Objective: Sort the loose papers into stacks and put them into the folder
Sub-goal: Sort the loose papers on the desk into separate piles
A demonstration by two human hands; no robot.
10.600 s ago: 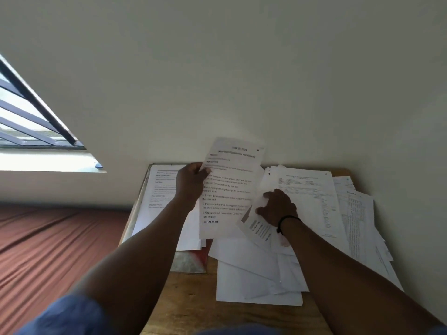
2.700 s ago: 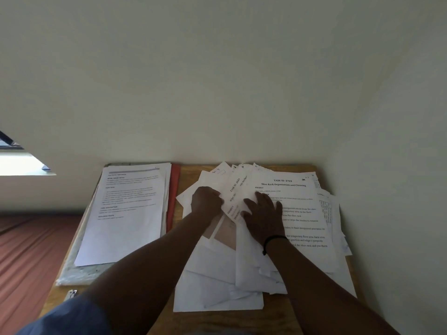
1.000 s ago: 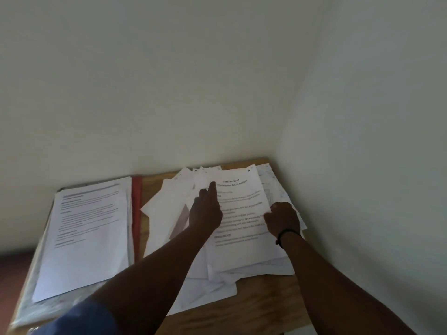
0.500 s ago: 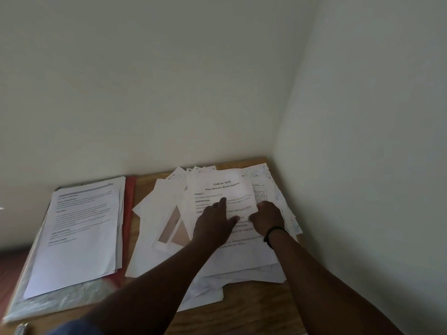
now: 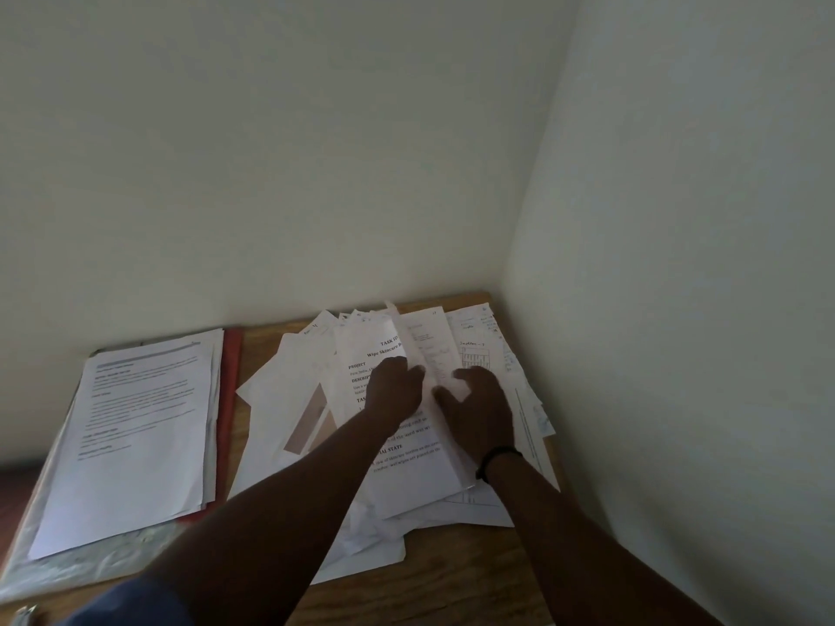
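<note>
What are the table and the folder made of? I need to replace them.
Table: looks like wood, matte brown with visible grain. Folder: red cover, probably card or plastic; a clear, crinkly plastic sleeve shows under the stack.

Left hand [image 5: 397, 390] and right hand [image 5: 479, 413] lift a sheet [image 5: 422, 354] off the loose papers [image 5: 289, 399].
</note>
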